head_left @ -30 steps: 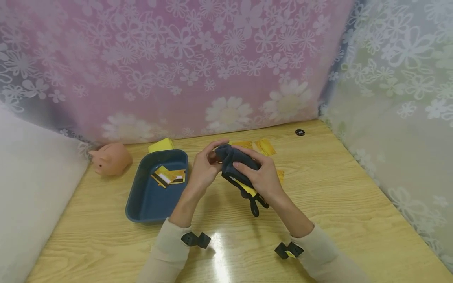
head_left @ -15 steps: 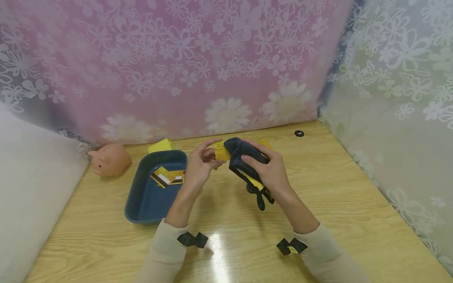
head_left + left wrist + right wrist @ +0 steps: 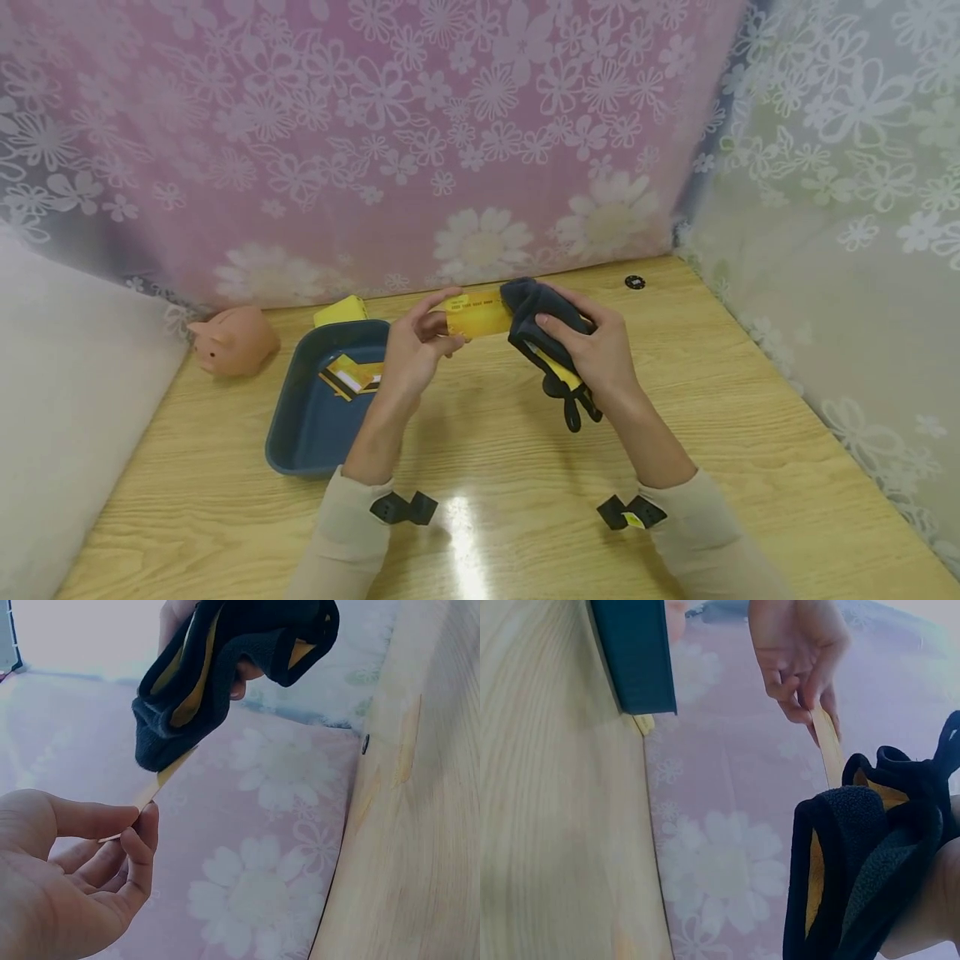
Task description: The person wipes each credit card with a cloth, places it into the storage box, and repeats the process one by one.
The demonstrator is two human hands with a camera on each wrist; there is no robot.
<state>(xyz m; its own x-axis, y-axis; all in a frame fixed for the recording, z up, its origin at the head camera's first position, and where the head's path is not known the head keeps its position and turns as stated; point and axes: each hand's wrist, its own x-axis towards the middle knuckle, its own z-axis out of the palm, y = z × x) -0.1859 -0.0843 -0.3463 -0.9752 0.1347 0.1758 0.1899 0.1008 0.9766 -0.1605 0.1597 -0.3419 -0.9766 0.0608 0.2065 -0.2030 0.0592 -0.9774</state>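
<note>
My left hand (image 3: 416,342) pinches the end of a yellow bank card (image 3: 477,315) between thumb and fingers. The card's other end meets the edge of a dark fabric pouch (image 3: 547,321); how far it reaches inside is hidden. Around the pouch curls my right hand (image 3: 603,350), its thumb pressed on the near side. Yellow lining (image 3: 196,690) shows in the folds of the pouch, and a black loop (image 3: 572,412) hangs below it. Both hands are raised above the table. In the right wrist view, the card (image 3: 827,746) bridges the left hand and the pouch.
A blue bin (image 3: 281,437) with yellow cards (image 3: 351,375) inside stands at left. Behind it lies a yellow object (image 3: 341,310), with a pink piggy bank (image 3: 236,340) beside it. A black disc (image 3: 635,282) is at the back right. More yellow cards (image 3: 409,742) lie on the table.
The right hand has moved right with the pouch, away from the left hand. The card came into view between them, and more of its length now shows outside the pouch.
</note>
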